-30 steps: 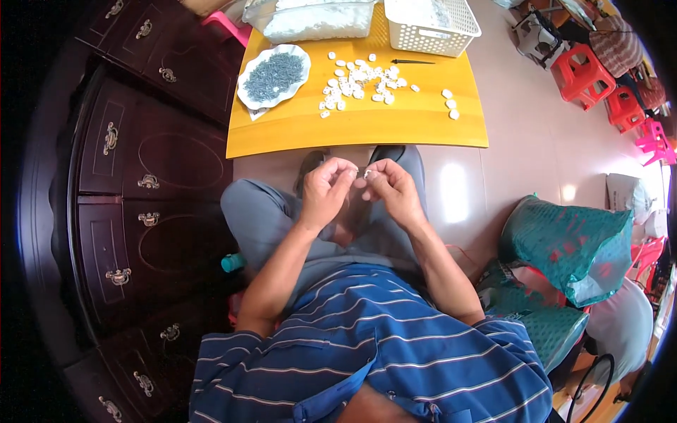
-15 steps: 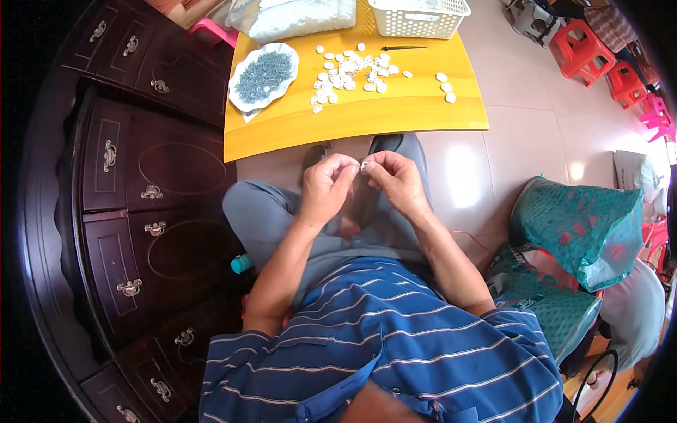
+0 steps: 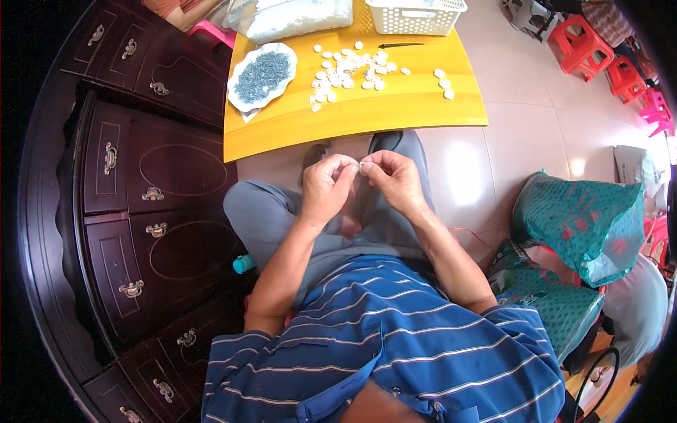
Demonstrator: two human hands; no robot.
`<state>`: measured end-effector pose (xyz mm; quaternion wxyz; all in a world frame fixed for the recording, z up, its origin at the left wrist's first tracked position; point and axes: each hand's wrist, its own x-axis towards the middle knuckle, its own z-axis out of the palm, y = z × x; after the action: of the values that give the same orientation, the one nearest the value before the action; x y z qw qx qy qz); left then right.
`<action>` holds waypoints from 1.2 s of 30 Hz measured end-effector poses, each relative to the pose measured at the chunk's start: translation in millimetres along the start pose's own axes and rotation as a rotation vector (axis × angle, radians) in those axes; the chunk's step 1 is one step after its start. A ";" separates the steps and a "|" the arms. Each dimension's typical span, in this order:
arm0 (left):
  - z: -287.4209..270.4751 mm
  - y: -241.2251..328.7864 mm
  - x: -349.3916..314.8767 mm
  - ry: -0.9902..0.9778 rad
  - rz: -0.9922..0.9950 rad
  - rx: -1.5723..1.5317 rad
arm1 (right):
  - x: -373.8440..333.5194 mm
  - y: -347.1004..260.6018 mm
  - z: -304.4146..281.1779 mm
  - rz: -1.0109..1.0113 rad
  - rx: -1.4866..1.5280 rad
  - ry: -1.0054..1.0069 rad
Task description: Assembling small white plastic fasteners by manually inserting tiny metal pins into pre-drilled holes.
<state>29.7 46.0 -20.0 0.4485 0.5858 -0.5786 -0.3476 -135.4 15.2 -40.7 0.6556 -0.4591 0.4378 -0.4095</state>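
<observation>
Both hands meet over my lap, just short of the table's near edge. My right hand (image 3: 398, 182) is closed in a pinch on a small white plastic piece (image 3: 362, 166), mostly covered by the fingers. The fingertips of my left hand (image 3: 327, 189) are pinched together right beside that piece; whatever they hold is too small to make out. On the yellow table (image 3: 395, 116) lie many loose small white round pieces (image 3: 347, 83). Left of them, a white scalloped plate (image 3: 288, 86) bears a heap of small grey pin-like parts (image 3: 259, 76).
A clear container of white pieces (image 3: 296, 20) and a white perforated basket (image 3: 416, 22) stand at the table's far side. Near the basket lies a thin dark tool (image 3: 400, 46). Dark wooden cabinets (image 3: 176, 169) line my left; green bags (image 3: 571, 218) and red stools (image 3: 580, 48) are at right.
My fingertips have come slightly closer together around the white piece. The view has shifted a little; the things on the table lie as before.
</observation>
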 end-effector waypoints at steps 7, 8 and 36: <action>3.1 0.1 -0.3 0.015 -0.039 0.001 | -2.7 -0.8 6.0 -0.005 0.011 0.059; 1.6 -2.1 0.4 -0.018 -0.066 -0.032 | -1.7 -2.3 3.9 -0.007 0.013 0.060; -22.5 -12.9 82.0 -0.021 0.053 0.844 | 3.9 -21.5 -11.5 0.107 0.249 -0.012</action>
<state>62.5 -33.3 -14.8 0.1723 0.6995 -0.6895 -0.0743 -148.1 3.5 -23.1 0.7309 -0.3527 0.4037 -0.4223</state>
